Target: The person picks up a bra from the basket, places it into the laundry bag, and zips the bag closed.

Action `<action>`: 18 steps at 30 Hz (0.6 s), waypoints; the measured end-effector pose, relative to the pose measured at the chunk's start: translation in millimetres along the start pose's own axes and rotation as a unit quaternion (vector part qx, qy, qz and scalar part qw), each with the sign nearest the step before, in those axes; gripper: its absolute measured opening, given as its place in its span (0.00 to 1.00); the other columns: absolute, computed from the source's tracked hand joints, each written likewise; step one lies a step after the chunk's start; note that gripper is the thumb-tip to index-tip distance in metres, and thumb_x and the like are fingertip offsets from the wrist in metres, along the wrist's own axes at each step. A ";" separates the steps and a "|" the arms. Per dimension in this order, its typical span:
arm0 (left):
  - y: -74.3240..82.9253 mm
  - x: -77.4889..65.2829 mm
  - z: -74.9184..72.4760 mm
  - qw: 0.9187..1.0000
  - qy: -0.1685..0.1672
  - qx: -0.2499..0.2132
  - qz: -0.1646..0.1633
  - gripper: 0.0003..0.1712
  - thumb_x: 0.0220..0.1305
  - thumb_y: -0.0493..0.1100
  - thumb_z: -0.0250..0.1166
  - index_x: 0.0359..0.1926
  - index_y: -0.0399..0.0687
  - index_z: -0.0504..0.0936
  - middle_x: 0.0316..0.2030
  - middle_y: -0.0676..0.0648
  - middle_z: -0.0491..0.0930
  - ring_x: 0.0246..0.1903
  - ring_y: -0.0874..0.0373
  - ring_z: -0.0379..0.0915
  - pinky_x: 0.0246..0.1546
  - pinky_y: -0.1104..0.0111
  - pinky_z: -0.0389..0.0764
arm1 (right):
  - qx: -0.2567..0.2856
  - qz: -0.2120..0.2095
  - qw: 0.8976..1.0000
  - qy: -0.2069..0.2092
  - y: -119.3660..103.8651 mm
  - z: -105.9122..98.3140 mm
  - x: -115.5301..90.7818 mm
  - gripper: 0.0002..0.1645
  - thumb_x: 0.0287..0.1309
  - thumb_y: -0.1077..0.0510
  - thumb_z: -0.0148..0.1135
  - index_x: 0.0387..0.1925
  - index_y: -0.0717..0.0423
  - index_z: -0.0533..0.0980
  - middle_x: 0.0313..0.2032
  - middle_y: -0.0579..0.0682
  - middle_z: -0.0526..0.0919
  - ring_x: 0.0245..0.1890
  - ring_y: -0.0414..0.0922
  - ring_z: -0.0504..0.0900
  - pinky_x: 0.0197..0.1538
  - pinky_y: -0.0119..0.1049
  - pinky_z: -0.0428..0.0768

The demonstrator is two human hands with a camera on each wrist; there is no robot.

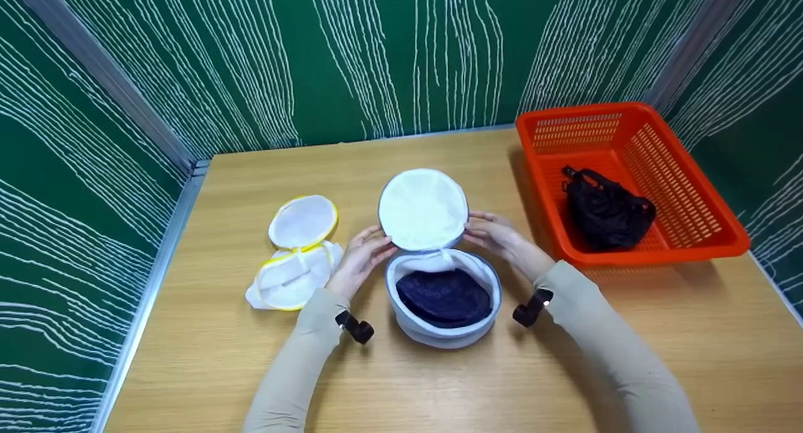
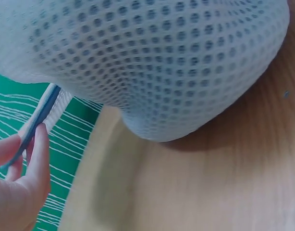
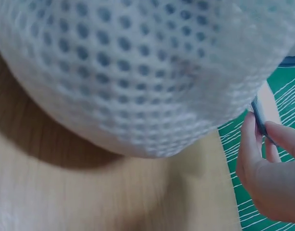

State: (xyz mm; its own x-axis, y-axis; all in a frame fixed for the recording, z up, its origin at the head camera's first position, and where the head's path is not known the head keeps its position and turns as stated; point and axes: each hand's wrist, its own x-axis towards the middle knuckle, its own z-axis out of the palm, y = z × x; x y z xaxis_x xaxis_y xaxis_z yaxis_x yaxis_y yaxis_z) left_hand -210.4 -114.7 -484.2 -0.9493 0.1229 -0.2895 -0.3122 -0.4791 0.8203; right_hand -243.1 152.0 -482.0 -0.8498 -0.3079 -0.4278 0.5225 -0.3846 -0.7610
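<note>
A round white mesh laundry bag [image 1: 421,337] with blue-grey trim stands on the table, its round lid [image 1: 423,210] raised at the back. Inside it lies a dark navy cloth item [image 1: 444,298]. My left hand [image 1: 364,260] pinches the lid's trimmed edge at the left; in the left wrist view its fingers [image 2: 39,151] and thumb close on that edge. My right hand [image 1: 499,235] pinches the opposite edge, and the right wrist view shows the thumb and fingers [image 3: 250,139] on the trim. The bag's mesh wall [image 2: 162,72] fills much of both wrist views.
A second white mesh bag [image 1: 295,282] with yellow trim lies to the left, its lid [image 1: 304,221] folded back. At the right, an orange plastic basket [image 1: 652,256] holds a black bundled bag [image 1: 608,213]. Green walls with white streaks border the wooden table [image 1: 439,395].
</note>
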 end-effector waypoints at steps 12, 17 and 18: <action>13.6 -8.5 9.6 0.997 -0.047 0.021 0.065 0.17 0.55 0.21 0.50 0.47 0.32 0.68 0.32 0.45 0.75 0.29 0.56 0.76 0.37 0.66 0.78 | 0.055 -0.060 0.996 -0.021 -9.9 7.3 -13.3 0.16 0.53 0.77 0.48 0.33 0.56 0.74 0.29 0.53 0.80 0.30 0.46 0.81 0.41 0.38 0.79; 17.2 -14.7 11.1 0.992 -0.075 0.031 0.094 0.16 0.54 0.21 0.51 0.44 0.35 0.71 0.33 0.44 0.74 0.32 0.56 0.75 0.40 0.64 0.77 | 0.067 -0.076 0.994 -0.046 -11.2 7.1 -21.6 0.17 0.53 0.78 0.46 0.32 0.58 0.75 0.30 0.54 0.81 0.32 0.47 0.81 0.42 0.38 0.78; 17.9 -15.9 11.3 0.992 -0.077 0.036 0.097 0.16 0.54 0.21 0.51 0.43 0.36 0.71 0.33 0.44 0.74 0.33 0.56 0.74 0.41 0.64 0.77 | 0.069 -0.080 0.993 -0.051 -11.2 7.2 -23.3 0.17 0.53 0.78 0.46 0.32 0.58 0.76 0.30 0.54 0.81 0.33 0.47 0.81 0.42 0.38 0.78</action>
State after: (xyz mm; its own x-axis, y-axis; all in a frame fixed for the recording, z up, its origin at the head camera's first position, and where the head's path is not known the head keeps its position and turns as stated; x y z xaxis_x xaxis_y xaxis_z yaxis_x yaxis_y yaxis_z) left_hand -201.4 -115.5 -459.3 -0.9846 0.1683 -0.0482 -0.1194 -0.4438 0.8881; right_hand -228.7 157.3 -460.0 -0.9148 -0.3174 -0.2500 0.3922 -0.5489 -0.7382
